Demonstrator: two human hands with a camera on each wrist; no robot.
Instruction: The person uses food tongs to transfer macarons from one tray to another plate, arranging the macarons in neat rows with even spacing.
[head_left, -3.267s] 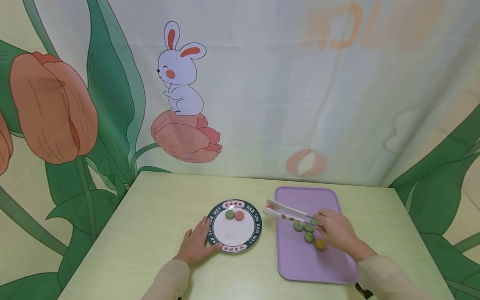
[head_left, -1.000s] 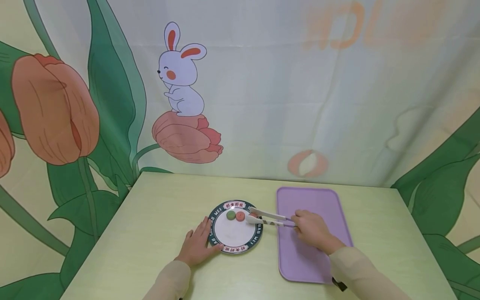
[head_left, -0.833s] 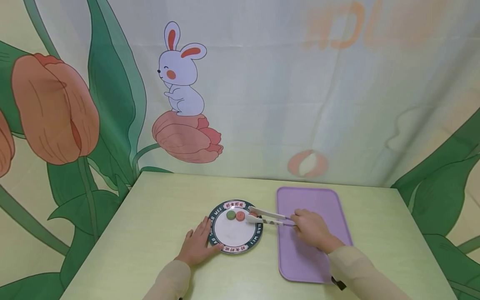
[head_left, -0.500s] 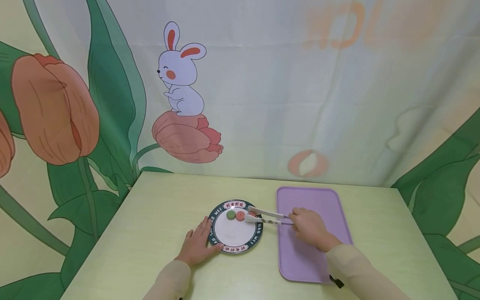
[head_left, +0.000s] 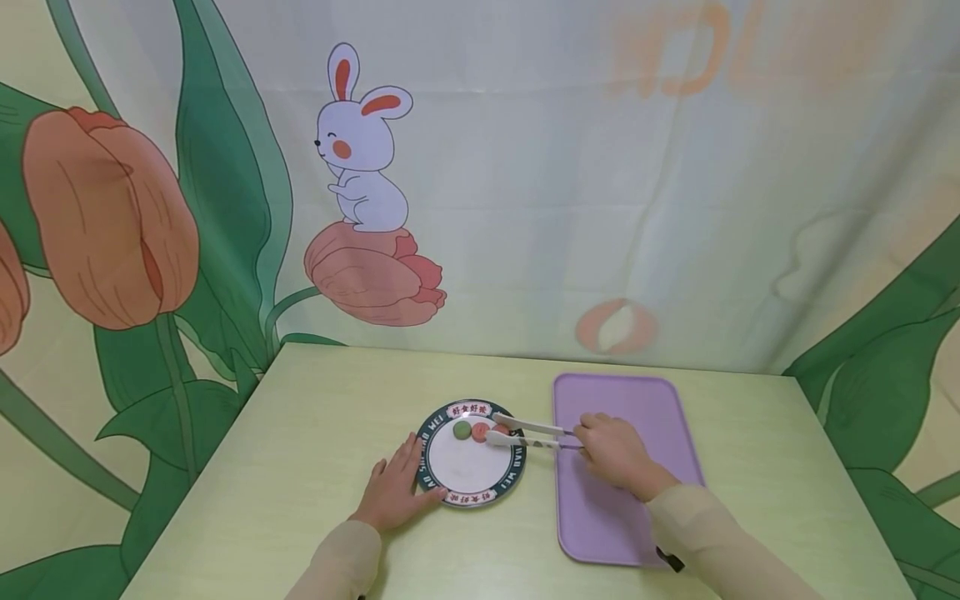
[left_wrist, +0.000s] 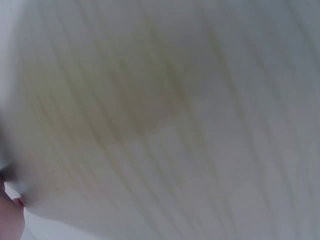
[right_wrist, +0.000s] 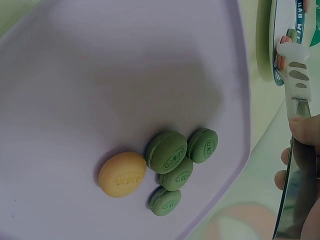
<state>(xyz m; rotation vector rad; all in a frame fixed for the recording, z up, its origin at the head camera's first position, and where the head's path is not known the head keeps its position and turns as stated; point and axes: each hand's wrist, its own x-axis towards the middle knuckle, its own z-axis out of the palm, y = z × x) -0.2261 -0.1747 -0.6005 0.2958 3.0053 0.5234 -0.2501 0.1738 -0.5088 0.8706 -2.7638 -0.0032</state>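
Observation:
My left hand [head_left: 397, 492] lies flat beside the round plate [head_left: 468, 475], fingertips and thumb touching its dark green rim. A green macaron [head_left: 462, 430] and a pink macaron [head_left: 480, 432] sit side by side on the plate. My right hand [head_left: 618, 454] grips white-tipped metal tongs [head_left: 534, 423] above the tray's left side. Between the tongs' tips, over the plate's right part, is a second pink macaron [head_left: 502, 429], partly covered by them. In the right wrist view the tongs [right_wrist: 298, 75] reach to the plate. The left wrist view shows mostly blurred pale surface.
On the purple tray [head_left: 600, 533] are several green macarons [right_wrist: 167, 151] and a yellow macaron [right_wrist: 122, 174], hidden behind my right hand and arm in the head view. A printed curtain [head_left: 510, 167] hangs behind the table [head_left: 247, 500].
My right hand has moved left from the tray, bringing the tongs and the second pink macaron over the plate. Lately the tongs have crept slightly left, nearer the first pink macaron. My left hand stays put.

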